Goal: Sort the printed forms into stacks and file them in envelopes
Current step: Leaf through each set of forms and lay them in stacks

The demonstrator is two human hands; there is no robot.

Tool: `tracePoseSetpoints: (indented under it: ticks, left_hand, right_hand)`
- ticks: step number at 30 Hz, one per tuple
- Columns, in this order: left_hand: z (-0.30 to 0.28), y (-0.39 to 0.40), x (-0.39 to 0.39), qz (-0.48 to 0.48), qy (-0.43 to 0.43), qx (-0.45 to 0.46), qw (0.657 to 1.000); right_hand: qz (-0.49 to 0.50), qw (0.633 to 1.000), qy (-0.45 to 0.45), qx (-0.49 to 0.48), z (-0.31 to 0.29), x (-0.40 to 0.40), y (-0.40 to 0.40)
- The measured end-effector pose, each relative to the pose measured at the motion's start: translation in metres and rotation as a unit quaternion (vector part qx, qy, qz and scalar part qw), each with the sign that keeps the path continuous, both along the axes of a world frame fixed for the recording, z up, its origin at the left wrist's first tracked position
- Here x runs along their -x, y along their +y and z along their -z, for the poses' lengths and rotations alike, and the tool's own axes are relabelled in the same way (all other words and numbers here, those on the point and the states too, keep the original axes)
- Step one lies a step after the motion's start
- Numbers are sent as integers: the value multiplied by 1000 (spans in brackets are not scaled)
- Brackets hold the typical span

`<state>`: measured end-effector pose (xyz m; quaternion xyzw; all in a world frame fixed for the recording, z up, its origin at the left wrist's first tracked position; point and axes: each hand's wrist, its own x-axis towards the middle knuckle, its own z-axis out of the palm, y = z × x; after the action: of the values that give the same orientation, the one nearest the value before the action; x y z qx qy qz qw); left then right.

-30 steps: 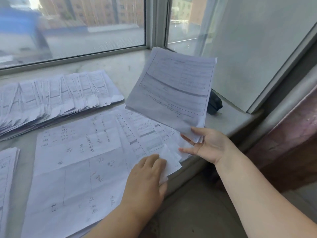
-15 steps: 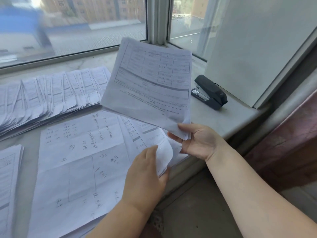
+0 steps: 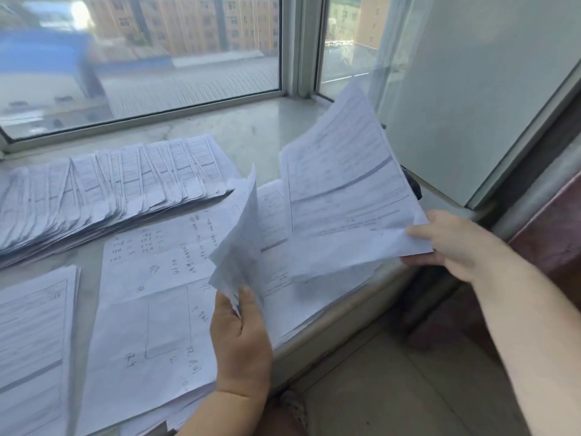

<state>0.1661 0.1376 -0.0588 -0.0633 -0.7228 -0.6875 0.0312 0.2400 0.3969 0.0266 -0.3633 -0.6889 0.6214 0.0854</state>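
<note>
The right hand (image 3: 452, 243) pinches a raised sheaf of printed forms (image 3: 349, 196) by its corner, while the left hand (image 3: 240, 335) grips another lifted sheet (image 3: 240, 247) above the counter (image 3: 251, 130) stacks between them.

left hand (image 3: 240, 338) bare | right hand (image 3: 457, 243) bare | forearms unsleeved
</note>
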Motion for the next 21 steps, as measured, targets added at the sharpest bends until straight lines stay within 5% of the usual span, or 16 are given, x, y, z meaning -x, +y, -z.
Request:
tracePoseSetpoints:
  ticks: [4,12,15,19,21]
  left_hand:
    - [-5,-5,1,2,19,-11,1000]
    - [-5,11,2,66,81,13,994]
    - [6,16,4,180,68,88,977]
    - [15,17,4,324,100,342,877]
    - [9,12,4,344,84,350,867]
  right_hand:
    - [-134,987,-86,-2,-11,5,-4]
    - [-219,960,-152,82,54,50,-63]
    - [-183,972,-144,18,69,48,-63]
    - [-52,981,-132,-134,63,26,-57]
    - [30,973,-90,-211,57,11,-61]
